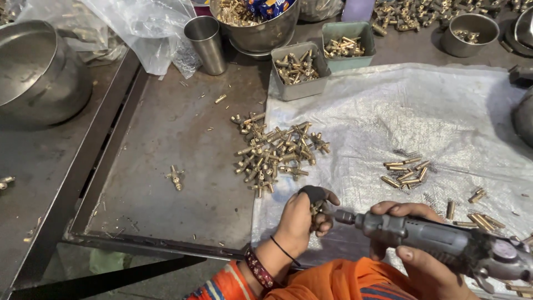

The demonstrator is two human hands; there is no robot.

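A dark metal table fills the view, its right part covered by a pale woven sheet. At the far left sits a large steel bowl, with crumpled clear plastic behind it and a steel tumbler standing upright beside a big steel pot of brass parts. Two small grey-green trays hold more brass parts near the sheet's top edge. A heap of brass fittings lies across the sheet's left edge, well ahead of the hands; a smaller cluster of brass pins lies to the right, and one lone fitting lies on bare metal to the left. The right hand is wrapped around a grey handheld power tool, whose tip points left. The left hand is closed narrowly, pinching a small brass fitting just at the tool's tip.
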